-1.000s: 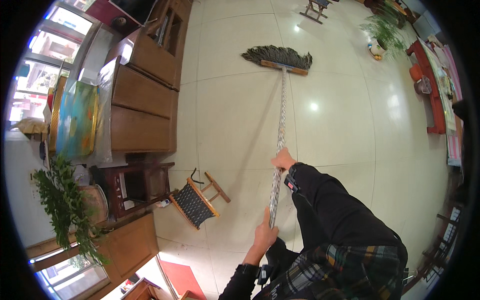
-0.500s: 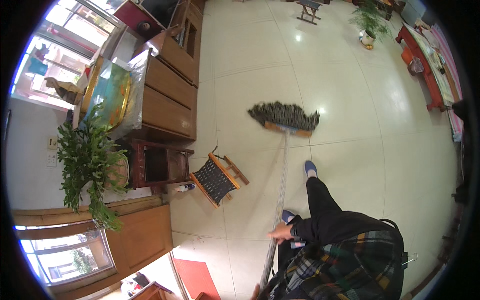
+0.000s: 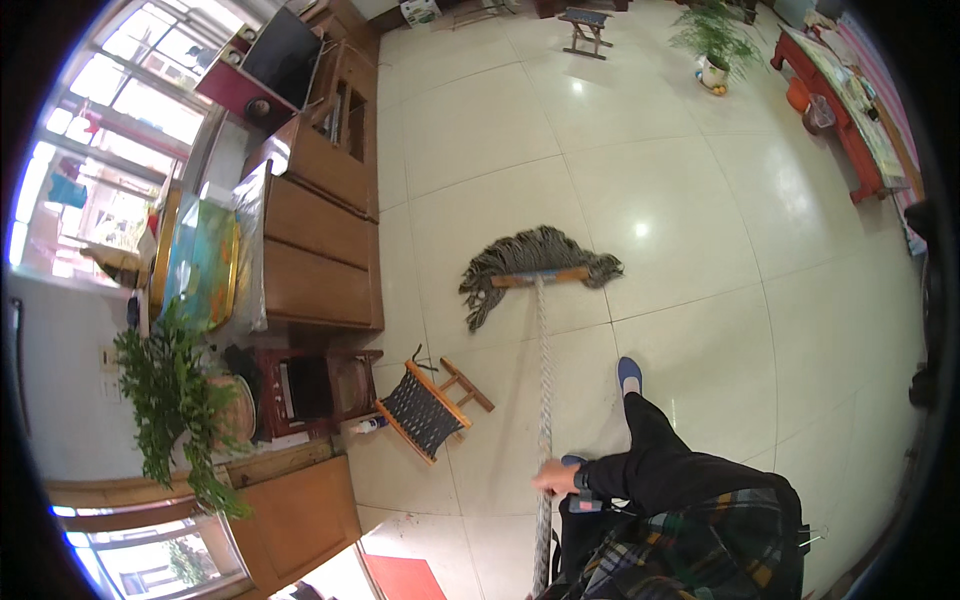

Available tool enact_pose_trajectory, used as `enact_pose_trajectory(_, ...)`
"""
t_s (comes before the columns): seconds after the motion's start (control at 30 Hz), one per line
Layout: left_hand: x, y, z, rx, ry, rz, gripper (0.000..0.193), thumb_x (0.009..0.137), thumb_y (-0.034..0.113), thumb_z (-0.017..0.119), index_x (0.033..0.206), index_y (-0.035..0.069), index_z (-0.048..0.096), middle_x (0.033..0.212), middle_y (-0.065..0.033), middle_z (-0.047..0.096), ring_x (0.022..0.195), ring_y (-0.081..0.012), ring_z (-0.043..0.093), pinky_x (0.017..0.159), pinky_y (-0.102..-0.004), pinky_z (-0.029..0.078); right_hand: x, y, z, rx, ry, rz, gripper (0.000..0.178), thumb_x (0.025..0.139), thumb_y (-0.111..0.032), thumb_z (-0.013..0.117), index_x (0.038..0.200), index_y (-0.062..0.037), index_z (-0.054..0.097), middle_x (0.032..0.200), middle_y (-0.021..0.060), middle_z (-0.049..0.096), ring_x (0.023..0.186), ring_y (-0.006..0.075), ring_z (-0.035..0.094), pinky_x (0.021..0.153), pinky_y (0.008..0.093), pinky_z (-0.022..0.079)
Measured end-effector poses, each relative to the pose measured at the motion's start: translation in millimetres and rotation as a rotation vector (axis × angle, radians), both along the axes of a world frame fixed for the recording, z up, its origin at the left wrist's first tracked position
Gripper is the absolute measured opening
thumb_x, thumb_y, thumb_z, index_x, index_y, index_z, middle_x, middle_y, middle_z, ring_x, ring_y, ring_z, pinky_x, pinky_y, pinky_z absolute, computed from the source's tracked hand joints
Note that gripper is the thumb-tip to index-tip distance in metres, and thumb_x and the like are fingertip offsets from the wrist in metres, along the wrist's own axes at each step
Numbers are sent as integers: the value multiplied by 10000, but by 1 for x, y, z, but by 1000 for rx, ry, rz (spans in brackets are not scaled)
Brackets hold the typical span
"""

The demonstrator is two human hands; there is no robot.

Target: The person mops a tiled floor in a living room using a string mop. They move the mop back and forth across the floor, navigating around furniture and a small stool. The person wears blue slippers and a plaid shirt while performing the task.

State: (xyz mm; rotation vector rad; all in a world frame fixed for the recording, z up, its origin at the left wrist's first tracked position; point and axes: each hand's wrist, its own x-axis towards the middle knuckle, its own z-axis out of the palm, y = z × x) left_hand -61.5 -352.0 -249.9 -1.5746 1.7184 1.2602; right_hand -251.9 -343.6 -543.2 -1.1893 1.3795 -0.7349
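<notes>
My right hand [image 3: 556, 479] is wrapped round the pale, rope-patterned handle [image 3: 545, 390] of a mop, with a dark band at the wrist. The handle runs from the lower edge up to the mop head [image 3: 530, 253], whose dark grey strands lie fanned on the tiles beyond an orange-brown crossbar. Some strands trail to the left of the bar, and a bunch lies at its right end. My left hand does not show; the upper end of the handle leaves the picture at the bottom. My blue shoe [image 3: 629, 375] stands to the right of the handle.
A folding stool [image 3: 425, 410] with a black woven seat stands left of the handle. Wooden cabinets [image 3: 322, 250] line the left side, with a fish tank [image 3: 205, 262] and a leafy plant [image 3: 165, 390] nearby. Farther off are another small stool [image 3: 585, 32], a potted plant [image 3: 714, 72] and a red table [image 3: 835, 110].
The mop head has moved left and slightly nearer, its strands now spreading past the bar's left end. My left hand, partly seen at the lower edge before, is out of view. The whole view has shifted.
</notes>
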Motion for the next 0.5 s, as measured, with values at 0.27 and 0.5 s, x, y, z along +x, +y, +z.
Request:
enact_pose_trajectory(0.27, -260, -69, -98, -22, 253, -182, 757, 735, 22, 626, 1412, 77, 290, 641, -74, 559, 473, -149, 558, 393, -306, 455, -258, -101, 21, 403, -458, -980, 175, 725, -105, 601, 633, 27, 530, 551, 116, 615, 449, 189, 593, 393, 330, 448)
enact_pose_trajectory(0.5, -573, -111, -167, 64, 562, -61, 799, 726, -45, 565, 1440, 97, 234, 595, -109, 546, 418, -193, 532, 361, -340, 431, -519, -113, 16, 198, -419, -1009, 256, 776, -84, 628, 859, 82, 451, 620, 134, 571, 499, 216, 589, 416, 354, 453)
